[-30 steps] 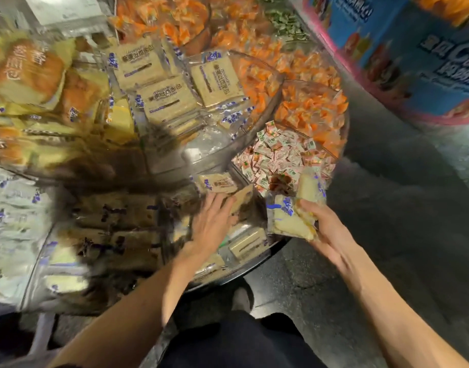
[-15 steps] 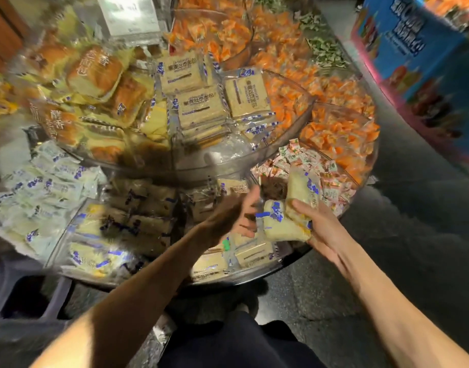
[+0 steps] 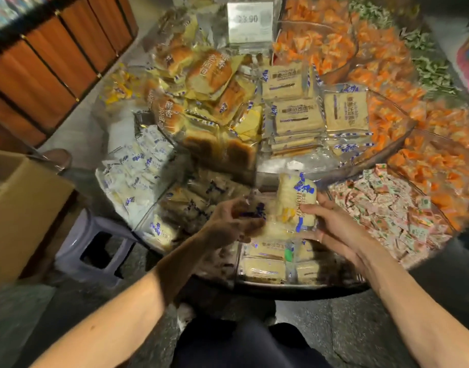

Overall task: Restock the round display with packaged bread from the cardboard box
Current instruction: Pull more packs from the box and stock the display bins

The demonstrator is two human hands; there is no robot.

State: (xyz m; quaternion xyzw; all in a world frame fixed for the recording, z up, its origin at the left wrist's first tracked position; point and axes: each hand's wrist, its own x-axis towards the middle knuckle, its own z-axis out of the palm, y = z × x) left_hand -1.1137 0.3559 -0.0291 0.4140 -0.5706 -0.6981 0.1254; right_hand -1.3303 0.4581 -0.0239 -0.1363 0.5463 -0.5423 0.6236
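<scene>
The bread pack (image 3: 297, 201) stands upright in your right hand (image 3: 334, 229), over the near compartment of the display (image 3: 307, 289), and your fingers (image 3: 311, 208) are wrapped round its lower half from the right. More packs seem to lie under it in the same hand, though blur hides how many. Your left hand (image 3: 236, 221) is closed loosely on the blue-printed edge of a wrapper just beside the upright pack; whether it has a firm grip, I cannot tell.

You look to be mid-placing: taking packs one at a time from the right hand's bunch and laying them into the tray. Below your hands that compartment already holds flat packs (image 3: 265, 269) in rows, label up. The next move calls for pulling one pack free without crushing the soft bread, turning it flat and setting it beside those rows, not over the divider into the small sweets (image 3: 387, 208) on the right.

The box (image 3: 21, 208) sits well apart on your left, beside the stool (image 3: 95, 243), so a refill means a reach across.
</scene>
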